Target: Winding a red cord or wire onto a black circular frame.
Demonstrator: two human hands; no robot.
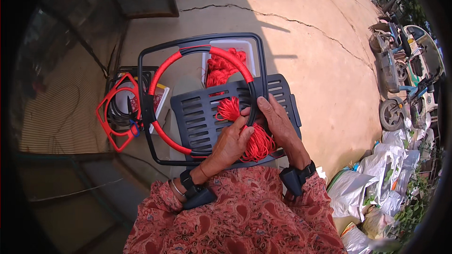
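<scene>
A round hoop [160,71], black with several sections wound in red cord, stands before me inside a rounded black rectangular frame [207,35]. My right hand [281,121] grips the bare black right side of the hoop, thumb laid along it; its other fingers are mostly hidden. My left hand [229,142] is closed at the hoop's lower right, around a bundle of red cord [259,145]. Part of that bundle sticks up as a tuft above my left fingers, and loose strands hang below between my hands. Exactly how the cord meets the hoop is hidden by my fingers.
Behind the hoop lies a black slatted plastic panel [295,106]. A white bin [251,54] holds more red cord. At left, a red-handled frame [110,95] rests by coiled black cord. Scooters [393,113] and white sacks [360,183] line the right.
</scene>
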